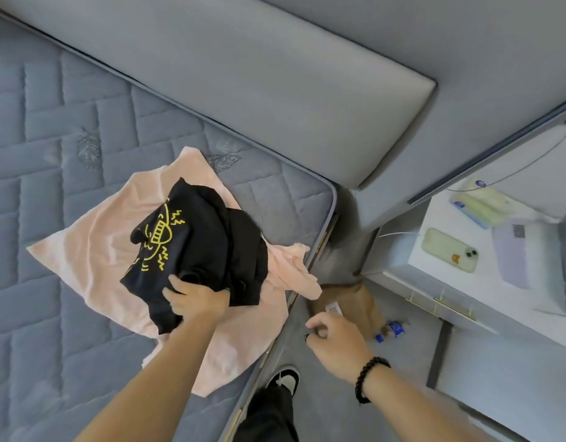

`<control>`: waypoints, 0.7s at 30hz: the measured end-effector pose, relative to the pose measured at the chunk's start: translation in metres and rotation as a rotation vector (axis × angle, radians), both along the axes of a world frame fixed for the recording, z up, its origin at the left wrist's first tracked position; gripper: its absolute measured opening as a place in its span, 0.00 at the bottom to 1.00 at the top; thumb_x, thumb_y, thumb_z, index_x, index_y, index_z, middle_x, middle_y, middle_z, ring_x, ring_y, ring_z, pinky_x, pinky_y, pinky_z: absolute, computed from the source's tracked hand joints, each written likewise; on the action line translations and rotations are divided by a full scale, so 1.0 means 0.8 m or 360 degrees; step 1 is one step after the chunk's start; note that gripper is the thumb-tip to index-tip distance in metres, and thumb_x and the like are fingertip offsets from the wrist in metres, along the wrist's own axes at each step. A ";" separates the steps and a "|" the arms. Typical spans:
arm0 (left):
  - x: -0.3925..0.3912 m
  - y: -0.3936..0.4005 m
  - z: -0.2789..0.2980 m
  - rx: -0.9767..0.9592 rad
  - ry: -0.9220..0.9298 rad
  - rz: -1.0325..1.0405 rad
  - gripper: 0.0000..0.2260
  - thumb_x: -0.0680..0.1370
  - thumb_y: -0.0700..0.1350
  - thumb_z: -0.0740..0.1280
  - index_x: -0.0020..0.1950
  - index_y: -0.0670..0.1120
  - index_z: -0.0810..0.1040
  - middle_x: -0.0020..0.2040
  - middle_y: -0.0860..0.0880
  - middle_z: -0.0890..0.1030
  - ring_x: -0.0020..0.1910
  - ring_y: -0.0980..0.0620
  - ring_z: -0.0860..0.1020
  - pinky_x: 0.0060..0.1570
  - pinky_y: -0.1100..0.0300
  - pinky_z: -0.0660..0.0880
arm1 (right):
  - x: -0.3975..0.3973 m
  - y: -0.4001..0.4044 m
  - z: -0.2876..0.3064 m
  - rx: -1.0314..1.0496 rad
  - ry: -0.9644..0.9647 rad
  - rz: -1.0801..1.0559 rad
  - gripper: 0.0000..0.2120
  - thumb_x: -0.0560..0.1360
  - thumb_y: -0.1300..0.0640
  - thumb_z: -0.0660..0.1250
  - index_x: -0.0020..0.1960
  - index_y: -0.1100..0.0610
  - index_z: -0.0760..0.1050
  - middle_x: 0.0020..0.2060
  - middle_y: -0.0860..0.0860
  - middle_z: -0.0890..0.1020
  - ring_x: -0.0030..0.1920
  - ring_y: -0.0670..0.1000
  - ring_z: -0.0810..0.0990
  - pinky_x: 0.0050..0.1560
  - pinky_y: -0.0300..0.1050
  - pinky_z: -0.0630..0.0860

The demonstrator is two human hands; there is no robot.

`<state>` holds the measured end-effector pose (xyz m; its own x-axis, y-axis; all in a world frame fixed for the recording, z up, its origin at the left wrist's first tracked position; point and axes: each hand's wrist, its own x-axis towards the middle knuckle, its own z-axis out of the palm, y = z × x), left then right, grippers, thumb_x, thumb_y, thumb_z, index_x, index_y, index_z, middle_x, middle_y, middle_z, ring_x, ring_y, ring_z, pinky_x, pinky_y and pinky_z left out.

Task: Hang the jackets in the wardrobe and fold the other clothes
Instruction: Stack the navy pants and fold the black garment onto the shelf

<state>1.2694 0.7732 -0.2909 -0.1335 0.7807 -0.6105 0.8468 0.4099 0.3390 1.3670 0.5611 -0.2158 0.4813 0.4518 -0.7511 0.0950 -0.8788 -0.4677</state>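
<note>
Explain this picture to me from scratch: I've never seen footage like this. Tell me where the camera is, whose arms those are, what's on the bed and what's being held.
There is no machine here. One wide-angle camera sits on a person's head and looks down, so the two bare arms are the wearer's own.

The left hand grips a bunched black shirt with a yellow drawing on it. That shirt lies on a pink garment spread over the grey quilted mattress.

The right hand, with a dark bead bracelet on its wrist, hangs beside the bed with fingers loosely curled; it seems to hold nothing.

On the white bedside table at right lies a pale green phone.
</note>
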 end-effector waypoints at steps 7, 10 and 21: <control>-0.021 0.072 -0.062 -0.0560 -0.0228 0.0658 0.44 0.73 0.56 0.72 0.78 0.40 0.50 0.76 0.41 0.61 0.72 0.37 0.63 0.71 0.44 0.63 | 0.004 0.019 -0.039 -0.0086 0.0155 0.0025 0.05 0.77 0.53 0.62 0.52 0.46 0.72 0.59 0.46 0.74 0.44 0.40 0.75 0.34 0.30 0.70; -0.038 0.069 -0.071 -0.0546 -0.0262 0.0562 0.25 0.77 0.44 0.69 0.70 0.37 0.65 0.61 0.42 0.74 0.60 0.37 0.74 0.62 0.47 0.73 | 0.008 0.025 -0.040 -0.0064 0.0171 -0.0042 0.05 0.77 0.53 0.63 0.52 0.46 0.73 0.57 0.46 0.76 0.49 0.43 0.75 0.42 0.34 0.70; -0.010 0.000 0.087 -0.0799 -0.1041 0.0367 0.06 0.78 0.39 0.66 0.43 0.47 0.73 0.38 0.49 0.73 0.35 0.54 0.69 0.30 0.61 0.61 | 0.007 0.032 0.031 0.0097 0.0162 -0.0169 0.19 0.75 0.52 0.64 0.65 0.48 0.69 0.59 0.46 0.76 0.47 0.41 0.75 0.44 0.35 0.74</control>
